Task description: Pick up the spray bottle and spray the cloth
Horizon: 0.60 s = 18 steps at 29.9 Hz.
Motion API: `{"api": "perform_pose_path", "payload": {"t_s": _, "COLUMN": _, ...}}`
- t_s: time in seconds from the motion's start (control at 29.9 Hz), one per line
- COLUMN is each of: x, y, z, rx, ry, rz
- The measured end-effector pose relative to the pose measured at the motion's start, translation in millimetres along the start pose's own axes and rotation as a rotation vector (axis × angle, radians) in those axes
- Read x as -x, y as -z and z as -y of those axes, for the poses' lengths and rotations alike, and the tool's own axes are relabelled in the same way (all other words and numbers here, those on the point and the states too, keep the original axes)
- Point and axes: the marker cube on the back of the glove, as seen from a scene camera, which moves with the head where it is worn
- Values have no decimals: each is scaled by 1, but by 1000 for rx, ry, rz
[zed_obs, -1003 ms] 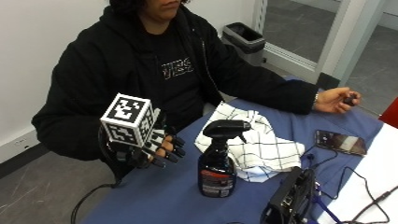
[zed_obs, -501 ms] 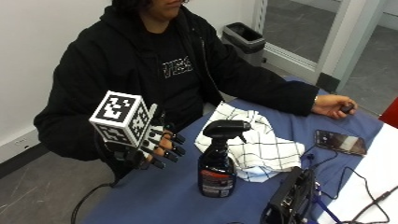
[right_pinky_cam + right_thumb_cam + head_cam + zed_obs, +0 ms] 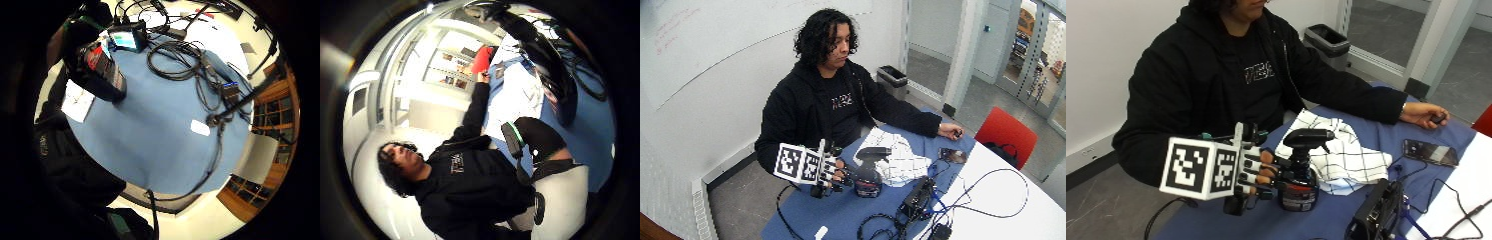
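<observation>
A black spray bottle (image 3: 1299,175) with a black trigger head stands upright on the blue table (image 3: 1439,135), near its front corner. Just behind it lies the white cloth (image 3: 1342,157) with a black grid, bunched up. My gloved right hand (image 3: 1256,172) is level with the bottle's body, fingers spread and reaching its side; I cannot tell whether they touch it. In the wide view the hand (image 3: 830,172), bottle (image 3: 867,177) and cloth (image 3: 896,155) stand the same way. The little finger side palm view shows the bottle (image 3: 100,70) close by, with the cloth (image 3: 77,100) beyond it.
A black device (image 3: 1375,215) with cables sits right of the bottle. Beyond the cloth lies a phone (image 3: 1429,152). The person's bare left hand (image 3: 1425,115) rests on the table's far side around a small dark object. Coiled cables (image 3: 185,60) lie further along the table.
My right hand has moved from off the table's edge toward the bottle and now has its fingers at the bottle's side. The bottle and cloth have not moved.
</observation>
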Motion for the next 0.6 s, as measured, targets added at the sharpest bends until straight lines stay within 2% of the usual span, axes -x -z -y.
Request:
{"api": "perform_pose_path", "payload": {"t_s": 0.33, "x": -7, "y": -20, "z": 49, "rx": 7, "ry": 13, "rz": 490}}
{"api": "perform_pose_path", "payload": {"t_s": 0.6, "x": 5, "y": -43, "z": 95, "rx": -67, "ry": 75, "rz": 721}}
